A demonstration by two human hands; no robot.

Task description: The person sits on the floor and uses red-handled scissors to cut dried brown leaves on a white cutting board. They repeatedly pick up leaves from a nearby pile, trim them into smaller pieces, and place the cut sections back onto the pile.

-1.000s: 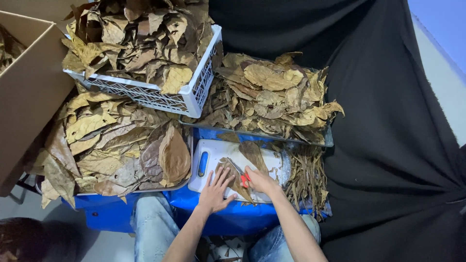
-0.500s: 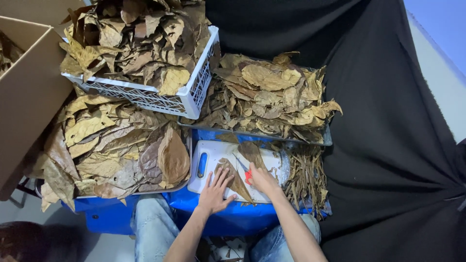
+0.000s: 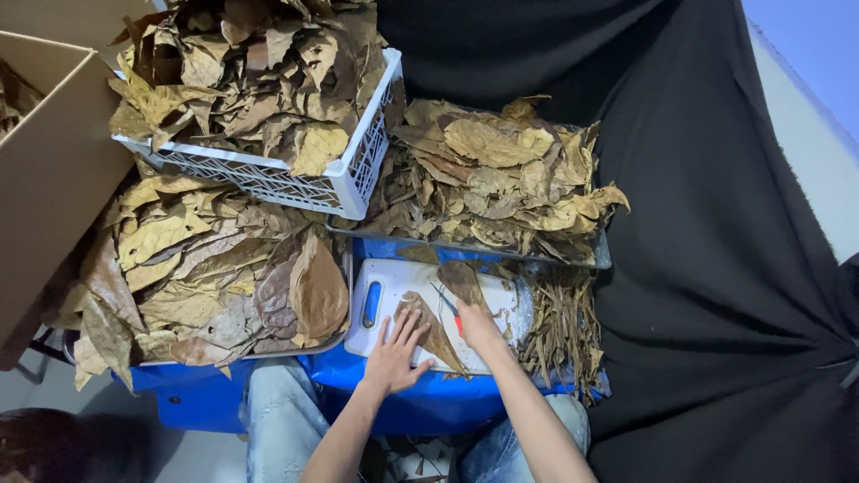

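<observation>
Closest in, the left hand (image 3: 394,356) lies flat, fingers spread, grip released, pressing a dry brown leaf (image 3: 429,329) onto the white cutting board (image 3: 380,335); just beside it the right hand (image 3: 479,329) has its grip clenched on a red-handled blade (image 3: 452,313), tip at the leaf; leaf stems (image 3: 564,331) heap right of the board; further out, a tray of leaves (image 3: 501,183) and a white basket (image 3: 349,183) piled high.

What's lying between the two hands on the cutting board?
In the head view, a dry brown leaf lies on the white cutting board between the left hand, which presses its edge, and the right hand.
</observation>
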